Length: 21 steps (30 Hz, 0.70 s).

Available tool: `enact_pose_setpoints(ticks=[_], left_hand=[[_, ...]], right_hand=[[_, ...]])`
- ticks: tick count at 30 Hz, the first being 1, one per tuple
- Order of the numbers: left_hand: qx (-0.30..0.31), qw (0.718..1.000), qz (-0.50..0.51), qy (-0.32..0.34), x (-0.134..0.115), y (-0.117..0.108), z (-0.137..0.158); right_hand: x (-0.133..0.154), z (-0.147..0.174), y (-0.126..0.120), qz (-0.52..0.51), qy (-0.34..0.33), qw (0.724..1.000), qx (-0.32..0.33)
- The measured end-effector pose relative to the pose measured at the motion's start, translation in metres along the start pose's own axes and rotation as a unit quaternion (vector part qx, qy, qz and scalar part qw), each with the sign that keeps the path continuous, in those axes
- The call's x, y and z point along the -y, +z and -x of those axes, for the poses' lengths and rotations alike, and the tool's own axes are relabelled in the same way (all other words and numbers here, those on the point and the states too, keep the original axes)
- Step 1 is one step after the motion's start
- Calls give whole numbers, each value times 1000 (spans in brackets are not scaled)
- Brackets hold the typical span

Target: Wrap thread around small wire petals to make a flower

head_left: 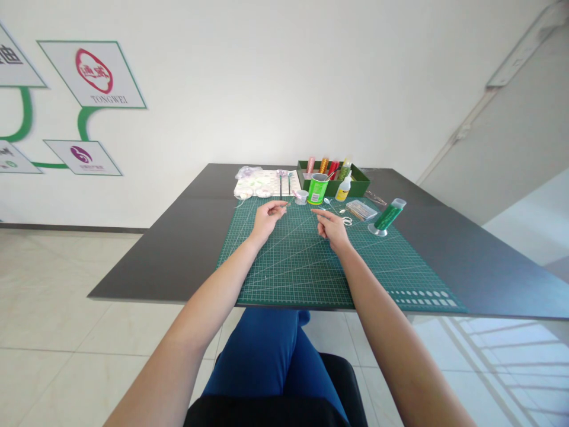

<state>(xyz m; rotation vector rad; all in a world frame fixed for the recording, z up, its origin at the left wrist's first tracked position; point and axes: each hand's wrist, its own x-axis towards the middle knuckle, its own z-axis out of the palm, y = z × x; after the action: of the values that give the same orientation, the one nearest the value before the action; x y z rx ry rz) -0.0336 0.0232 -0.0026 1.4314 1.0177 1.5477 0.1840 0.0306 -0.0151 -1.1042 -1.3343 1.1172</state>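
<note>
The scissors (347, 221) show just beside the right hand (329, 226), at its three o'clock; whether that hand's fingers grip anything cannot be told. On the left hand (267, 219), the fingertips sit close together, anything clamped there too small to make out. Beneath both spreads a green mat (293, 261) on a dark table (186, 237), a can (317, 191) and box (361, 185) at twelve o'clock before a white wall (267, 77).

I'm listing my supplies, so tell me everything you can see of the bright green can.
The bright green can is a cylinder with an open top, pale metallic-looking rim and whitish label patch. It stands upright on the cutting mat near its far edge, before the dark green box; whether they touch is unclear.
</note>
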Motion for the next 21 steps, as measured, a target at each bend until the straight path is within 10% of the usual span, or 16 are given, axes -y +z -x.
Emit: enact_pose_setpoints(ticks=[21], left_hand=[[-163,968,187,-34,-1,-19,-17]], right_hand=[[-1,-5,-10,-180,-61,979,-69]])
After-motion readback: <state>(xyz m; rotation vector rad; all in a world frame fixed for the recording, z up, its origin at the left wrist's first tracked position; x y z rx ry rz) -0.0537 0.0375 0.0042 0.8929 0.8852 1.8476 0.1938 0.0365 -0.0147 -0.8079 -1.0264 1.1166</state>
